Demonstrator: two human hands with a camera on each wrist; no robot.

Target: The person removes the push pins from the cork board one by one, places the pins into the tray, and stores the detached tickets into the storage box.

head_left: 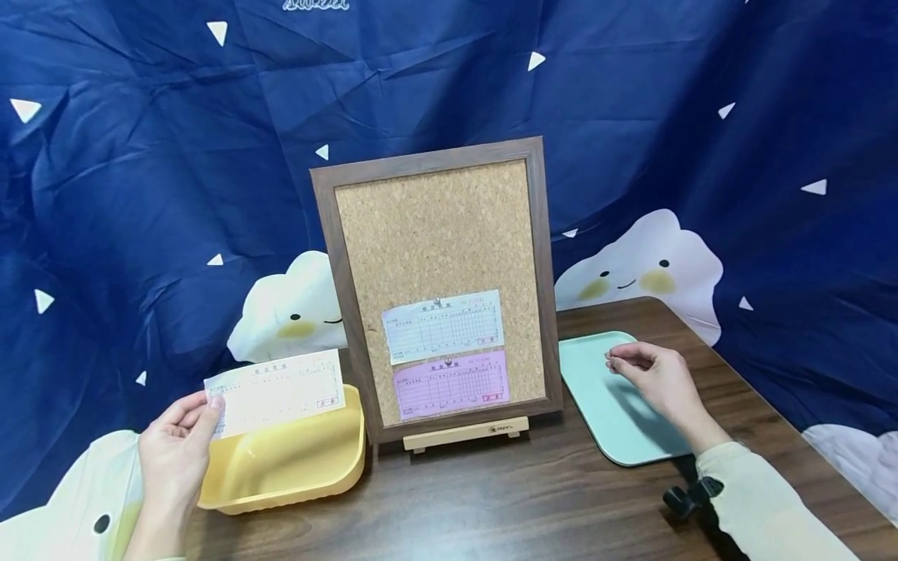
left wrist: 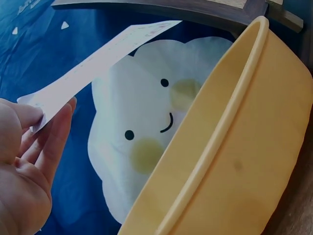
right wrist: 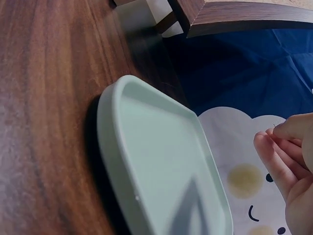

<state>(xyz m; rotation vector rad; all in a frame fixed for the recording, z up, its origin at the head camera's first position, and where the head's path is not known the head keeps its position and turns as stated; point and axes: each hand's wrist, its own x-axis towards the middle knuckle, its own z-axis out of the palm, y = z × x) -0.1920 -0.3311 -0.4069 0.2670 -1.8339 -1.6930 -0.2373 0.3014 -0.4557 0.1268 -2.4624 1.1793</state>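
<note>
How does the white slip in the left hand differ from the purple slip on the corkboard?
The white slip is pale, while the purple slip is more strongly coloured. The left hand pinches the white slip's left end, while a pin fastens the purple slip's top to the corkboard. Both are rectangular printed forms with a red mark at lower right.

The thin rectangular white paper slip (head_left: 281,393) carries faint printing and a red box near its corner. The pale blue printed paper slip (head_left: 445,331) and the purple printed paper slip (head_left: 449,388) both show dark gridlines and red marks. The tan cork board (head_left: 435,234) is speckled, its wooden frame (head_left: 428,163) dark brown. The deep plastic basin (head_left: 302,492) is plain yellow, the flat rectangular tray (head_left: 596,393) mint green, the worktop (head_left: 449,506) brown wood-grain. The blue fabric backdrop (head_left: 421,93) bears white triangles (head_left: 218,32) and yellow-cheeked white clouds (head_left: 648,241).
</note>
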